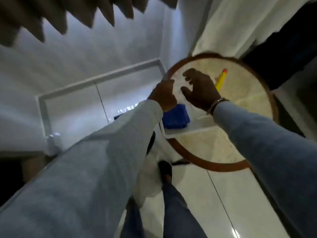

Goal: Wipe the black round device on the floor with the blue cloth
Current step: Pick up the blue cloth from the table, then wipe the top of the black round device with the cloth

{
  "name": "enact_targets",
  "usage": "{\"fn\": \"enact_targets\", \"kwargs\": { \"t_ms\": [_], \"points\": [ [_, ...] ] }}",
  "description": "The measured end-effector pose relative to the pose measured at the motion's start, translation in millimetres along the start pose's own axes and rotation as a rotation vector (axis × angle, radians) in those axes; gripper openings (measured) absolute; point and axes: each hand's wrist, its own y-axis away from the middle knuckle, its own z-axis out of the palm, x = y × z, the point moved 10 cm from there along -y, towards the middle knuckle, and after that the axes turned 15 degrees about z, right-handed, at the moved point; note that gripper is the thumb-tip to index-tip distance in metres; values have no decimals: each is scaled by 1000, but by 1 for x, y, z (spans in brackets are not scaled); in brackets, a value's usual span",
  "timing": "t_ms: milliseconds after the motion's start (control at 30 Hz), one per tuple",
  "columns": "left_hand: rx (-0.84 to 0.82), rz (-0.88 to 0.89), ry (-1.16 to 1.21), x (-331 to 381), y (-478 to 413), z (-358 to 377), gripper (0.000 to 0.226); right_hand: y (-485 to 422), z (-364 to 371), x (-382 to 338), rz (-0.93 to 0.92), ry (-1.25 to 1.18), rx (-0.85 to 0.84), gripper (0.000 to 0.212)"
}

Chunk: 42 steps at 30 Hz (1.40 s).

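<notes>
A glossy white tiled floor (197,203) fills the lower part of the blurred view, with a white panelled wall (77,103) behind. Over it stands a round desk with a pale marbled top and brown wooden rim (202,161). On the desk's near-left part lies the folded blue cloth (176,118), just below the left hand (164,96), which is clenched into a loose fist at the desk's rim; what it grips, if anything, cannot be told. The right hand (199,90) hovers above the top, fingers spread and released. A yellow pen-like object with an orange tip (221,79) lies beyond it. No black round device shows here.
</notes>
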Motion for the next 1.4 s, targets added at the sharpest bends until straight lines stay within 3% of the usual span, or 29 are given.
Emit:
{"fn": "enact_targets", "kwargs": {
  "t_ms": [67, 133, 300, 400, 500, 567, 767, 967, 1067, 1133, 1233, 1300, 1400],
  "points": [
    [-306, -41, -128, -24, -8, 60, 59, -10, 42, 47, 163, -7, -71, 41],
    [-423, -57, -183, -49, -14, 97, 52, -10, 86, 89, 275, -21, -144, 41],
    [-356, 63, -371, -72, -43, 127, 52, -18, 145, 133, 357, -82, -199, 64],
    [-319, 79, -539, -79, -53, 131, 38, -22, 159, 140, 409, -136, -203, 66],
    [-277, 26, -329, -84, -59, 122, 15, -22, 156, 141, 456, -211, -183, 62],
    [-213, 3, -144, -86, -57, 106, 12, -20, 143, 131, 418, -252, -130, 54],
    [23, -43, 219, -95, -20, 31, 30, -19, 109, 63, 275, -404, -34, 27],
    [324, -71, 472, -158, 55, -34, 41, -8, 145, -27, 135, -622, -152, 33],
    [401, -248, 438, -242, 113, -30, 65, -2, 192, -54, 101, -600, -143, 43],
    [378, -343, 304, -298, 157, -9, 86, -1, 234, -63, 80, -509, -140, 52],
    [147, -411, 152, -360, 203, 52, 123, -3, 289, -69, -4, -319, -85, 54],
    [38, -323, 25, -382, 212, 87, 137, -6, 321, -74, -99, -212, -22, 50],
    [51, -226, -66, -405, 209, 119, 141, -16, 365, -77, -196, -157, 59, 42]
  ]
}}
